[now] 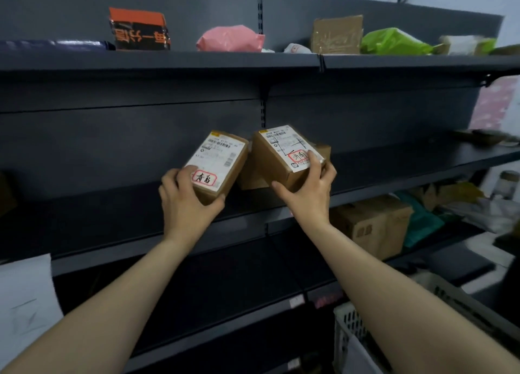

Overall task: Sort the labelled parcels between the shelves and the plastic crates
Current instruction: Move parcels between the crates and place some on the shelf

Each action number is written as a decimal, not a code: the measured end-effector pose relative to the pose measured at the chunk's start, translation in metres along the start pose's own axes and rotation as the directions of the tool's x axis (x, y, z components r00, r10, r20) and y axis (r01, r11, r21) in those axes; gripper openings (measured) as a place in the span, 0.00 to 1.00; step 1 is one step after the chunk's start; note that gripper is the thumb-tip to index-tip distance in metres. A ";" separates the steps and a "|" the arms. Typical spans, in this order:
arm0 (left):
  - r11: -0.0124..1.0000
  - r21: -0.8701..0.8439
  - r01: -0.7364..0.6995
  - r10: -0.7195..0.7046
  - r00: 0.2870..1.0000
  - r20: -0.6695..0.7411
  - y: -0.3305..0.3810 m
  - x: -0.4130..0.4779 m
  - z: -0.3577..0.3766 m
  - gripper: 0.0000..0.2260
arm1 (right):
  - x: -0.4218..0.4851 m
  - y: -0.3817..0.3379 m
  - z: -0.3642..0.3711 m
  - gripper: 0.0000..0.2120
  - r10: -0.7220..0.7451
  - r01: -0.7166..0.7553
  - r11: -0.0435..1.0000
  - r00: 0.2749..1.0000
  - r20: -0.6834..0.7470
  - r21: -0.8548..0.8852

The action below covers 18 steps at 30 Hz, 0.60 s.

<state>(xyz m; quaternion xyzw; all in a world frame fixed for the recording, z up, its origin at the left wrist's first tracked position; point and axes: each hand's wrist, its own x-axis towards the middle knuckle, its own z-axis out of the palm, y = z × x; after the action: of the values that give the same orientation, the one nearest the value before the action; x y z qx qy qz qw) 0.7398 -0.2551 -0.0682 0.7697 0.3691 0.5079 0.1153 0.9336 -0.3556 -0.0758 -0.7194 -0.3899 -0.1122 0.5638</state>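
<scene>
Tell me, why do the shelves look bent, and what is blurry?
Head view: the wide-angle lens bows the top shelf; the left box and right box look sharp; the far-right white parcel and white crate smear; lighting is dim.

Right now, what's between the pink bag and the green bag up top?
In the head view, a small white packet and a brown cardboard box sit between the pink bag and the green bag.

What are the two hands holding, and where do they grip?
The left hand grips the left parcel by its near end, fingers on its label; the right hand grips the right parcel likewise.
</scene>
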 end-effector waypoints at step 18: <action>0.941 -0.252 -0.224 0.334 0.727 0.600 0.135 -0.170 0.206 0.34 | -0.142 0.198 -0.246 0.41 0.579 -0.634 0.574 0.762 -0.290 -0.519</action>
<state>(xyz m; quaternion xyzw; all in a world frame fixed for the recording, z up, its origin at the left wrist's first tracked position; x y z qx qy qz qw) 0.9436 -0.4260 -0.2064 0.9300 0.1455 0.2580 0.2174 1.0430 -0.6504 -0.2204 -0.9406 -0.0395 -0.0589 0.3321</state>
